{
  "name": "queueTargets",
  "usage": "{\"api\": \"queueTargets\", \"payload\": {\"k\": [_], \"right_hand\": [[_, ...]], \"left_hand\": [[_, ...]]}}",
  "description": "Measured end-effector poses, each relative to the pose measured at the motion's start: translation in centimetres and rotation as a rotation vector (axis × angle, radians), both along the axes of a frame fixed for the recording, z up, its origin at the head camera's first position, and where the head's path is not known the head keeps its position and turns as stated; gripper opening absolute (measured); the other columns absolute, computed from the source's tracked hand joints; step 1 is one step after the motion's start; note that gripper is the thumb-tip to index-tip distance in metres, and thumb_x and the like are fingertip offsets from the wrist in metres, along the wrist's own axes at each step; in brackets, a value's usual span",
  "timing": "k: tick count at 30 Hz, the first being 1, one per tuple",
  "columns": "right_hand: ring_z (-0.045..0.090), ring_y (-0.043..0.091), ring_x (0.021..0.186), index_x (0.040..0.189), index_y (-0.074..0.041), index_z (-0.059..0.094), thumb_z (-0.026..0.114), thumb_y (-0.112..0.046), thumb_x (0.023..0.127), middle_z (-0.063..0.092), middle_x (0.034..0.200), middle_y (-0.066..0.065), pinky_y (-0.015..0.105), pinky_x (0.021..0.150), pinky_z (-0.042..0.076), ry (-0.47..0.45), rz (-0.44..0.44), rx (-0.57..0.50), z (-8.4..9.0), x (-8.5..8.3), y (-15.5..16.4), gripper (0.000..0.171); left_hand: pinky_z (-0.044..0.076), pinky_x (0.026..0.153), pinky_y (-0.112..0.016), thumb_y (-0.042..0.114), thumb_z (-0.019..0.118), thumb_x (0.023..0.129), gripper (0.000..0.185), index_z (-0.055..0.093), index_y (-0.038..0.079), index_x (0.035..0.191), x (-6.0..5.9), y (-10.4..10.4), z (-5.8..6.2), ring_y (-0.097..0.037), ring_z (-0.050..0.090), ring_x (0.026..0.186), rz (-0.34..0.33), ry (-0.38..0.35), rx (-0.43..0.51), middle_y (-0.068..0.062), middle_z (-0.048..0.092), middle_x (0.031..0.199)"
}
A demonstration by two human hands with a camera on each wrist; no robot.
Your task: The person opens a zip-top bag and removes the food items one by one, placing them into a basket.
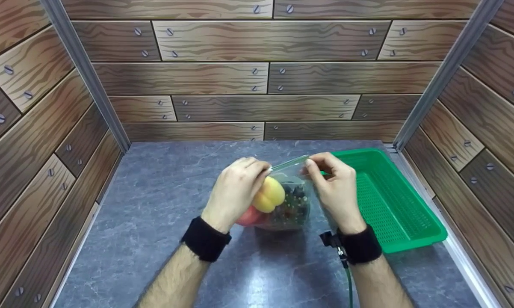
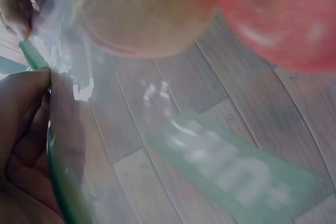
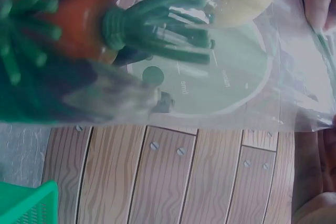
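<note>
Sealing zip bag [image 1: 289, 201] of produce, left hand [image 1: 235, 188] and right hand [image 1: 334, 184] pinching green strip [image 1: 289, 163] at 12 o'clock; likely needing pinches run along it.

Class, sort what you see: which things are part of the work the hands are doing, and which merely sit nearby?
In hand: left hand, right hand, clear zip bag, yellow pepper, red fruit, dark green-stemmed items.

Nearby: green basket, grey table.
</note>
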State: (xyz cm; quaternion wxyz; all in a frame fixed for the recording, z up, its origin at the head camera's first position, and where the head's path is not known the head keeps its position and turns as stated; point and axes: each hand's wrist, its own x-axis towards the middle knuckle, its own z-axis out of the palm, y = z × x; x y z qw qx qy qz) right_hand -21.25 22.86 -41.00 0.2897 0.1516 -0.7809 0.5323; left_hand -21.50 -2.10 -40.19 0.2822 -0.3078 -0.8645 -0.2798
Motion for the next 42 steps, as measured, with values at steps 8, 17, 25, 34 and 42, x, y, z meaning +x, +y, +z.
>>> {"api": "queueTargets", "payload": {"k": [8, 17, 25, 34, 42], "right_hand": [[0.079, 0.001, 0.085, 0.111, 0.001, 0.082, 0.077, -0.008, 0.114, 0.087, 0.095, 0.016, 0.017, 0.077, 0.068, -0.014, -0.040, 0.012, -0.2, -0.1, 1.3, 0.011], [0.080, 0.000, 0.088, 0.113, 0.001, 0.083, 0.075, -0.010, 0.116, 0.086, 0.098, 0.021, 0.019, 0.080, 0.069, -0.054, -0.086, -0.033, -0.6, -0.5, 2.5, 0.014], [0.082, 0.001, 0.086, 0.112, 0.004, 0.082, 0.074, -0.009, 0.116, 0.086, 0.097, 0.016, 0.020, 0.080, 0.071, -0.057, -0.115, -0.100, -1.0, -1.0, 3.7, 0.016], [0.083, 0.008, 0.083, 0.112, 0.003, 0.082, 0.075, -0.011, 0.116, 0.086, 0.097, 0.012, 0.018, 0.078, 0.068, -0.055, -0.151, -0.127, -1.6, -1.4, 4.8, 0.016], [0.081, 0.000, 0.082, 0.112, 0.005, 0.082, 0.077, -0.009, 0.114, 0.086, 0.098, 0.018, 0.019, 0.079, 0.070, -0.077, -0.135, -0.114, -2.6, -2.0, 4.3, 0.015]], "left_hand": [[0.073, 0.099, -0.042, 0.018, 0.077, 0.114, 0.016, 0.087, 0.007, 0.121, -0.5, -2.0, -0.4, -0.027, 0.084, 0.106, 0.023, 0.012, -0.001, -0.006, 0.089, 0.112], [0.073, 0.097, -0.043, 0.018, 0.076, 0.115, 0.015, 0.087, 0.008, 0.120, -1.2, -4.0, -0.9, -0.028, 0.084, 0.103, 0.068, 0.029, -0.004, -0.006, 0.088, 0.109], [0.072, 0.097, -0.045, 0.017, 0.078, 0.114, 0.015, 0.086, 0.006, 0.121, -1.9, -5.6, -1.5, -0.029, 0.083, 0.104, 0.097, 0.040, 0.020, -0.009, 0.087, 0.109], [0.072, 0.097, -0.046, 0.016, 0.077, 0.115, 0.016, 0.087, 0.005, 0.121, -2.6, -7.4, -1.7, -0.030, 0.084, 0.102, 0.139, 0.040, 0.036, -0.011, 0.088, 0.109], [0.072, 0.094, -0.047, 0.016, 0.076, 0.115, 0.017, 0.086, 0.003, 0.120, -2.6, -8.3, -1.4, -0.031, 0.083, 0.100, 0.166, 0.081, 0.041, -0.012, 0.087, 0.106]]}}
